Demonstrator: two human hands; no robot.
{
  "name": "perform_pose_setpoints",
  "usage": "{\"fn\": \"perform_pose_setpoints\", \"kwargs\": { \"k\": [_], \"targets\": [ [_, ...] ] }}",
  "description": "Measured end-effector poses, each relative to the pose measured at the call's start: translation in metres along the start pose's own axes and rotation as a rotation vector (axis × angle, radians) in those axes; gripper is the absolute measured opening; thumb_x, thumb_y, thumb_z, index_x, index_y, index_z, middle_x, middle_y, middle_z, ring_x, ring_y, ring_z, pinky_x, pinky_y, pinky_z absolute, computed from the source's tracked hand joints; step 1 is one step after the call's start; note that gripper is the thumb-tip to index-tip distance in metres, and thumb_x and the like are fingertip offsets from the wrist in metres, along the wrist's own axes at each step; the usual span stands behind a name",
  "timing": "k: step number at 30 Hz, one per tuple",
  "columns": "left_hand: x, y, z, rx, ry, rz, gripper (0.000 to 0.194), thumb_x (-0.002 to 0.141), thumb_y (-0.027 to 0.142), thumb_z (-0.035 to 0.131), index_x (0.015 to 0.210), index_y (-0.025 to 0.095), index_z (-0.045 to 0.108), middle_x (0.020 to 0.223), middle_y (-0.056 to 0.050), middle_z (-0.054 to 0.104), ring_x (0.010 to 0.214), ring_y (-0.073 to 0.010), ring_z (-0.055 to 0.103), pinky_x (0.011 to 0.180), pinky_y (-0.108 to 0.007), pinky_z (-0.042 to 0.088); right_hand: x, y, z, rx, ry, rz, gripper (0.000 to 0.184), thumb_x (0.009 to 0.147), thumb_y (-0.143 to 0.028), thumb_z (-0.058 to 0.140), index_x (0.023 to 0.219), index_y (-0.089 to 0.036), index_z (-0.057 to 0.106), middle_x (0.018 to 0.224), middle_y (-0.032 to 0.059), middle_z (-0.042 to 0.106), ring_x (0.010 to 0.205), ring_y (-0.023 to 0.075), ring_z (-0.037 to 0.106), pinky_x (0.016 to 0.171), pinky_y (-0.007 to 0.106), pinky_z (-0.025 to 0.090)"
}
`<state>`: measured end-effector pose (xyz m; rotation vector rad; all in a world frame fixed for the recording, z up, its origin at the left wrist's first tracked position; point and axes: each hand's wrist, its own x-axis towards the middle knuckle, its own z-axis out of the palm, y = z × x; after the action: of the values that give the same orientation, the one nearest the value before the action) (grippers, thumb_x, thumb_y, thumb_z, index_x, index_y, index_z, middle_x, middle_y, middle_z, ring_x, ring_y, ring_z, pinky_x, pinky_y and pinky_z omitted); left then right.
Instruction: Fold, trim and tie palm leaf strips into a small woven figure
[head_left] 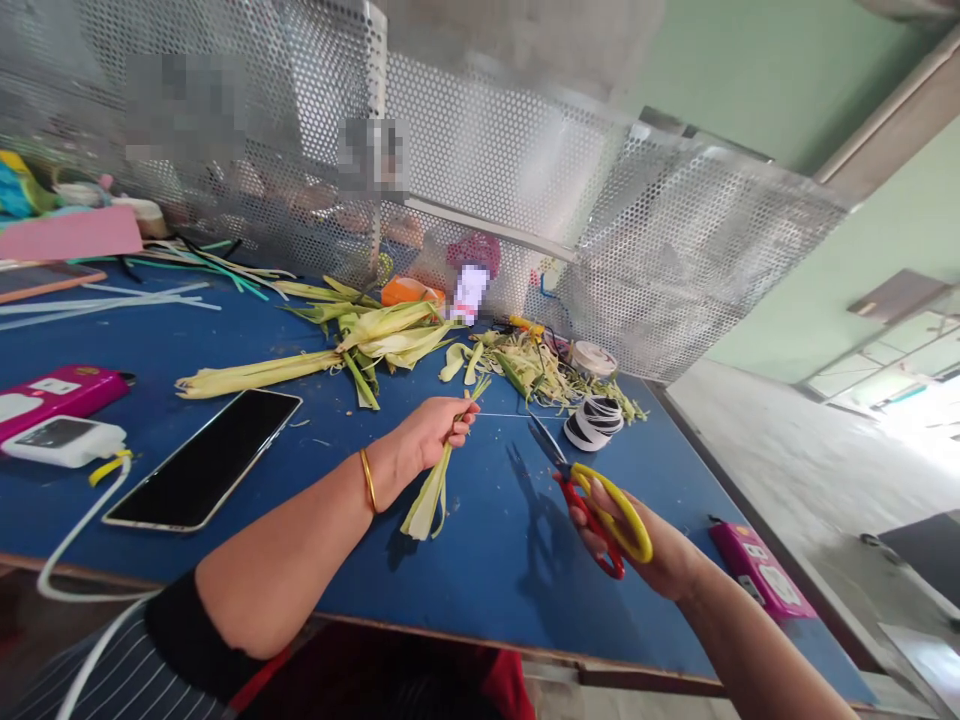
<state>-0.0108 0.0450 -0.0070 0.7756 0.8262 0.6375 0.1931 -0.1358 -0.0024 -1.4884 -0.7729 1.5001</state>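
Note:
My left hand [444, 432] is closed around a small bundle of corn husk [427, 505], its wide ends fanning out below the fingers and short tips showing above. A thin white thread [504, 414] runs from that hand to a spool [594, 422] with dark and white bands. In my right hand [600, 515] is a pair of scissors [611, 510] with one yellow and one red handle. The blades point up and left near the thread; whether they touch it I cannot tell. A pile of corn husks [390, 335] lies beyond my left hand, with trimmed scraps [532, 365] to its right.
On the blue table [480, 590] lie a phone [206, 455], a white device with a cable [64, 440], and pink-purple cases at left [82, 390] and right [757, 570]. A perforated metal screen [480, 150] stands along the back, with people behind it. A roll of tape [594, 358] sits near it.

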Motion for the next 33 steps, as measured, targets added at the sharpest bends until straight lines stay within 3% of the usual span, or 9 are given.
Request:
{"fn": "perform_pose_setpoints", "kwargs": {
  "k": [6,11,18,22,24,27,28,30,33],
  "targets": [
    [0.000,-0.002,-0.002,0.012,-0.048,0.003,0.028,0.092,0.010,0.046,0.066,0.011,0.053,0.058,0.003,0.042,0.038,-0.0002,0.028,0.035,-0.013,0.019,0.032,-0.004,0.017,0.042,0.049,-0.066,0.055,0.070,-0.063,0.074,0.099,-0.018,0.059,0.063,-0.0041,0.052,0.043,0.0052,0.040,0.041,0.018,0.033],
    [0.001,-0.002,-0.004,0.002,-0.053,0.004,0.029,0.093,0.010,0.044,0.065,0.010,0.053,0.058,0.003,0.042,0.038,-0.0001,0.028,0.035,-0.013,0.019,0.041,0.004,0.017,-0.167,0.137,-0.150,0.056,0.071,-0.068,0.068,0.094,-0.017,0.059,0.060,-0.0064,0.048,0.038,0.0051,0.035,0.039,0.020,0.028],
    [-0.012,0.013,-0.001,-0.047,-0.077,0.071,0.028,0.093,0.011,0.044,0.066,0.010,0.054,0.060,0.002,0.044,0.039,-0.0002,0.030,0.035,-0.013,0.019,0.025,0.016,0.010,-1.354,0.453,-0.277,0.042,0.082,-0.034,0.061,0.121,-0.018,0.059,0.080,0.0055,0.069,0.069,0.0228,0.064,0.057,0.028,0.037],
    [-0.020,0.020,-0.003,-0.002,-0.149,0.083,0.022,0.089,0.013,0.052,0.067,0.010,0.057,0.060,0.002,0.045,0.040,-0.0006,0.030,0.036,-0.014,0.020,0.013,-0.003,0.016,-1.708,0.354,-0.297,0.019,0.087,-0.035,0.058,0.094,-0.020,0.067,0.085,0.0092,0.069,0.071,0.0236,0.066,0.056,0.029,0.038],
    [-0.021,0.021,-0.004,0.018,-0.194,0.086,0.021,0.088,0.014,0.052,0.068,0.010,0.057,0.061,0.001,0.046,0.041,-0.0008,0.031,0.037,-0.014,0.021,0.016,-0.023,0.011,-1.720,0.452,-0.291,0.026,0.090,-0.043,0.054,0.081,-0.022,0.068,0.084,0.0091,0.068,0.073,0.0250,0.066,0.057,0.030,0.040],
    [-0.022,0.019,-0.004,0.043,-0.241,0.066,0.021,0.088,0.016,0.052,0.068,0.010,0.057,0.062,0.002,0.045,0.042,-0.0013,0.031,0.038,-0.014,0.022,0.038,-0.049,-0.008,-1.547,0.988,-0.430,0.053,0.086,-0.058,0.054,0.121,-0.018,0.059,0.112,0.0191,0.064,0.099,0.0348,0.063,0.068,0.039,0.047],
    [-0.022,0.018,-0.004,0.050,-0.241,0.063,0.022,0.088,0.016,0.052,0.068,0.010,0.057,0.062,0.002,0.045,0.042,-0.0013,0.031,0.038,-0.014,0.022,0.049,-0.054,-0.015,-1.492,1.061,-0.407,0.069,0.083,-0.062,0.057,0.132,-0.013,0.051,0.119,0.0237,0.060,0.106,0.0380,0.060,0.072,0.042,0.048],
    [-0.022,0.017,-0.003,0.053,-0.233,0.063,0.022,0.089,0.016,0.050,0.068,0.010,0.056,0.062,0.001,0.045,0.042,-0.0011,0.031,0.038,-0.015,0.020,0.073,-0.058,-0.027,-1.381,1.012,-0.272,0.081,0.079,-0.065,0.057,0.137,-0.009,0.043,0.124,0.0264,0.057,0.108,0.0393,0.060,0.076,0.045,0.048],
    [-0.022,0.016,-0.004,0.041,-0.239,0.053,0.023,0.088,0.017,0.051,0.067,0.011,0.055,0.062,0.001,0.045,0.042,-0.0011,0.030,0.038,-0.015,0.020,0.098,-0.055,-0.037,-1.279,0.931,-0.182,0.069,0.080,-0.058,0.057,0.129,-0.011,0.048,0.118,0.0204,0.063,0.106,0.0343,0.063,0.081,0.041,0.049]
  ]
}}
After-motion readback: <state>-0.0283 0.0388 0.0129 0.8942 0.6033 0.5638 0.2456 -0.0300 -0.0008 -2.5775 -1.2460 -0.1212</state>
